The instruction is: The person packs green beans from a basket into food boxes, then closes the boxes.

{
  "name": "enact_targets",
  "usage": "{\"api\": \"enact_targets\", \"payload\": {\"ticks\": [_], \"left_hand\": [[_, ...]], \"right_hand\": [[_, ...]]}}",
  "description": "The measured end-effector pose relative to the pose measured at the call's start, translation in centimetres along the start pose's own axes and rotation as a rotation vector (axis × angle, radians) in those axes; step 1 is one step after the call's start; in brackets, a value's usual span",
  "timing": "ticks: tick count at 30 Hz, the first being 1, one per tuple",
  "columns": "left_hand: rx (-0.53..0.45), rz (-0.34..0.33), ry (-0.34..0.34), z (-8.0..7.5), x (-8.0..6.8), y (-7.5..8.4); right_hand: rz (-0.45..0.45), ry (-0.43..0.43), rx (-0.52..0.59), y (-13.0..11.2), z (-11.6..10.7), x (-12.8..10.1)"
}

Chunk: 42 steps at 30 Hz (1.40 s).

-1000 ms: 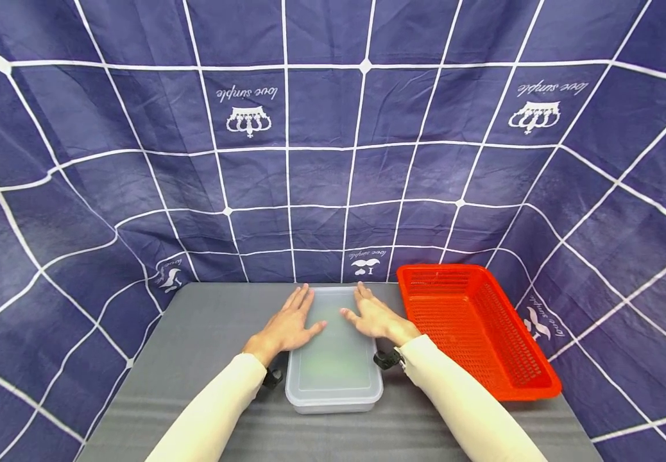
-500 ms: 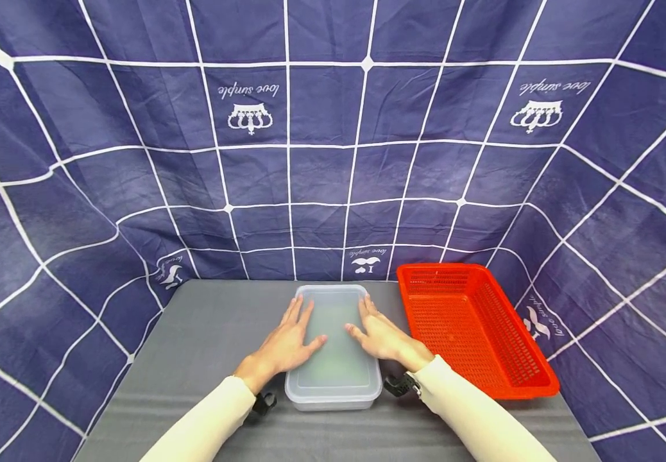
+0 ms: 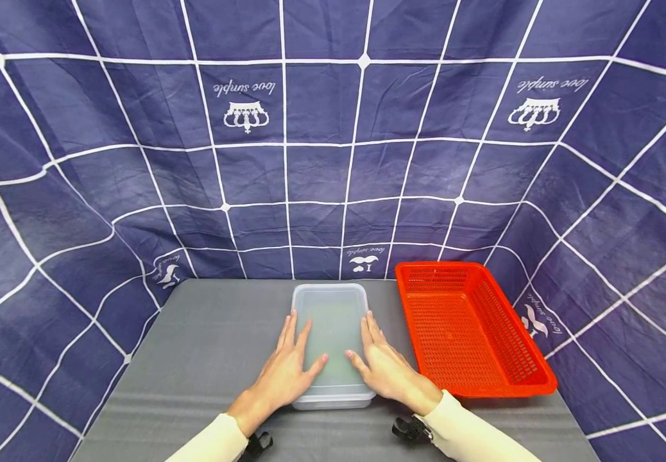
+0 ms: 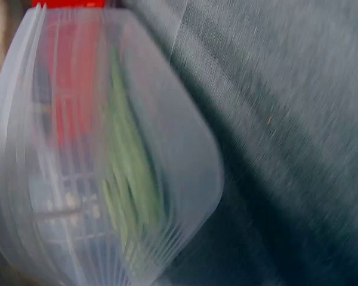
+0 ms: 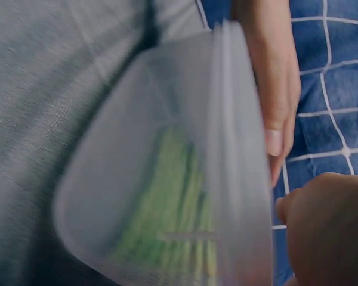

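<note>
A lidded translucent plastic food container (image 3: 335, 333) lies flat, its long side running away from me. Long green stalks (image 5: 161, 214) show through its wall in both wrist views; their exact kind is blurred by the plastic. My left hand (image 3: 285, 375) rests along the left edge of the lid, fingers extended and thumb spread over the top. Along the opposite edge lies my right hand (image 3: 389, 371), its fingers likewise straight and its thumb on the lid. Both hands are near the container's front half.
At the right stands a red perforated plastic basket (image 3: 451, 340). Grey cloth (image 3: 217, 333) covers the table. A blue curtain (image 3: 321, 173) with white grid lines closes off the back and both sides.
Both hands have slid back toward me along the container's sides, from its far end to its front half. The container and the basket have stayed in place.
</note>
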State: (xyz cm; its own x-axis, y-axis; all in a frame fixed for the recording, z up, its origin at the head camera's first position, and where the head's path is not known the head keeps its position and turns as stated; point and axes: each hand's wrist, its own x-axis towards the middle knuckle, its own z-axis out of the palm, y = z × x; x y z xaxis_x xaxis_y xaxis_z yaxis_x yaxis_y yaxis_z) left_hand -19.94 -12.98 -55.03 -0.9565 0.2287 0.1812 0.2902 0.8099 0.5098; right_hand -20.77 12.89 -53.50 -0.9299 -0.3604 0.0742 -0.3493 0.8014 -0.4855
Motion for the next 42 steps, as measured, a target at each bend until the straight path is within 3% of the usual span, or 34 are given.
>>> {"api": "enact_targets", "payload": {"ticks": [8,18,27,35,42], "left_hand": [[-0.001,-0.007,0.038,1.1,-0.7,0.1],[0.031,0.035,0.088,2.0,-1.0,-0.2],[0.013,0.015,0.065,2.2,-1.0,-0.1],[0.004,0.021,0.056,1.5,-0.7,0.2],[0.044,-0.006,-0.008,-0.8,-0.4,-0.2]], "right_hand": [[-0.016,0.038,-0.051,0.3,1.5,-1.0],[-0.023,0.086,-0.055,0.8,2.8,-1.4],[-0.011,0.096,-0.070,1.2,2.9,-1.7],[-0.011,0.155,-0.068,1.5,2.0,-1.8],[-0.025,0.219,-0.111,1.6,-0.9,-1.8]]}}
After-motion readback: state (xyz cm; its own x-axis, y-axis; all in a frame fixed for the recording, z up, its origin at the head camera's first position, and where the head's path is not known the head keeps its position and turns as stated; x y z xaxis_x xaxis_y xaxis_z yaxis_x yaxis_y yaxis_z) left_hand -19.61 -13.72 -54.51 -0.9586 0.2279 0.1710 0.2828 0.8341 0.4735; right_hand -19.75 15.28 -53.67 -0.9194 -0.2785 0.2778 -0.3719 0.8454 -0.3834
